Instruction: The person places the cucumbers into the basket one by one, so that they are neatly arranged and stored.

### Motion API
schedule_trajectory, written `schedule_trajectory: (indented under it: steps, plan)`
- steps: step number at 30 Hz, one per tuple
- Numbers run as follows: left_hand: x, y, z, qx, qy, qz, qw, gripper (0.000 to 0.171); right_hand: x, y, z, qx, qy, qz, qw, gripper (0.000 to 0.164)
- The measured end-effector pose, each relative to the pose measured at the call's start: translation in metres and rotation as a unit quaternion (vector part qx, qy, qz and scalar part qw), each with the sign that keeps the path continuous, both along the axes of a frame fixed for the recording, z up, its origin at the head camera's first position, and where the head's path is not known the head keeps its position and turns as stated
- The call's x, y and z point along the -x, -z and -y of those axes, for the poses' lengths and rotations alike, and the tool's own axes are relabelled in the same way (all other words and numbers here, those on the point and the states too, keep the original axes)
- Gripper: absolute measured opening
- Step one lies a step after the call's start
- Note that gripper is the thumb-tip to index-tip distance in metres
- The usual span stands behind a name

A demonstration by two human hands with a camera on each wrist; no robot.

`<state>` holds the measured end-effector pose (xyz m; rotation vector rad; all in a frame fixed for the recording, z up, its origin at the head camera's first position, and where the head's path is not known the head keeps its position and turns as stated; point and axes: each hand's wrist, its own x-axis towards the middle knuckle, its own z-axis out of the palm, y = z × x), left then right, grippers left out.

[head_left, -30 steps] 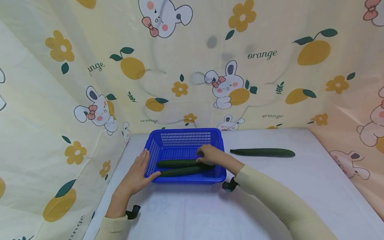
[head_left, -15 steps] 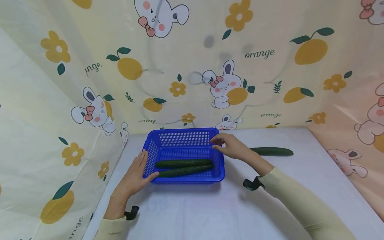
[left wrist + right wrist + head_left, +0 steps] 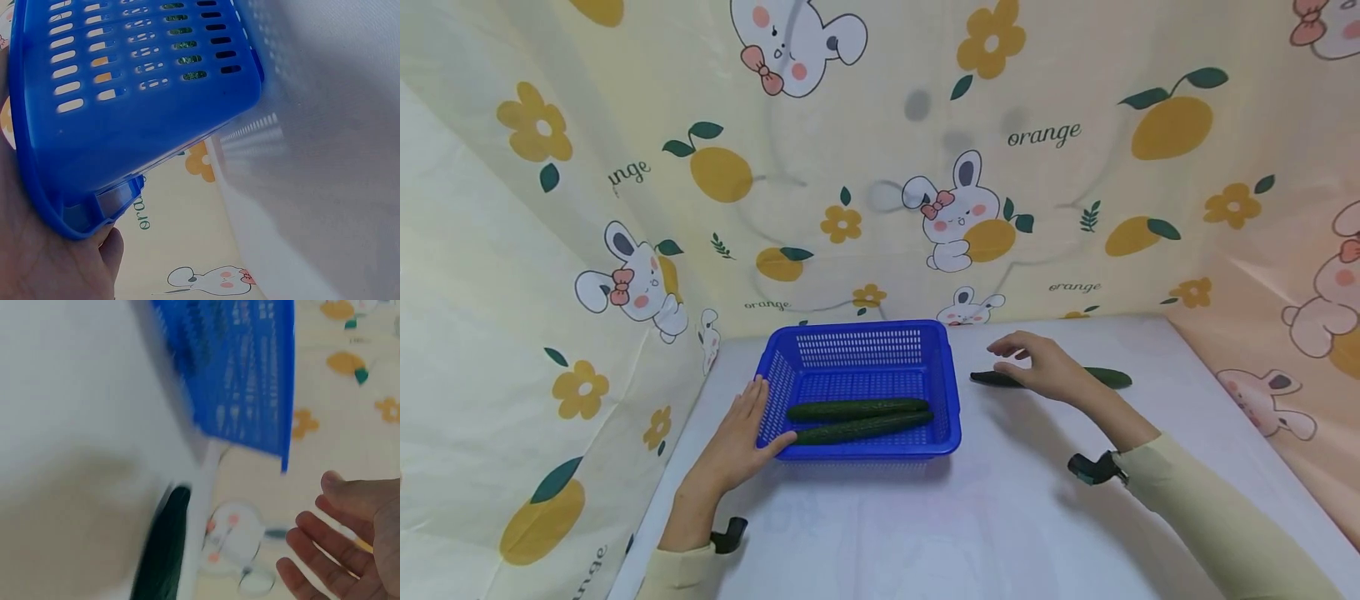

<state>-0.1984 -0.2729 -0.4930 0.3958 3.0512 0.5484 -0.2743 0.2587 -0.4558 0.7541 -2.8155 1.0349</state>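
Note:
A blue plastic basket stands on the white table, with two green cucumbers lying side by side within it. My left hand rests on the basket's left rim, fingers straight and thumb spread over the front corner; the left wrist view shows the palm against the blue rim. A third cucumber lies on the table right of the basket, its middle hidden behind my right hand. That hand holds nothing, its fingers loosely bent above the cucumber. In the right wrist view, fingers and cucumber are apart.
A patterned cloth with rabbits and oranges hangs behind the table and at both sides. The basket's back edge stands close to it. White table surface lies in front of the basket. A dark wrist camera juts from the right wrist.
My right hand has let go of a cucumber inside the basket and moved right, out over the third cucumber. The left hand stays on the basket rim.

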Motion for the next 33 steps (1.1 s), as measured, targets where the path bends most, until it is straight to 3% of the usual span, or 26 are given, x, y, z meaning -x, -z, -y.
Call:
schedule_trajectory:
  steps: [15,26,33]
  plan:
    - [-0.002,-0.002,-0.002,-0.002,-0.006,-0.003,1.0,0.109,0.001,0.034,-0.096,-0.022,0.082,0.014,0.996,0.036]
    - [0.0,-0.002,-0.001,-0.005,-0.004,-0.002,1.0,0.11,0.002,0.05,-0.14,-0.046,0.121,0.067,0.989,0.05]
    - [0.0,0.001,0.0,0.0,-0.007,0.004,1.0,0.112,0.009,0.069,-0.161,-0.072,0.132,0.115,0.982,0.057]
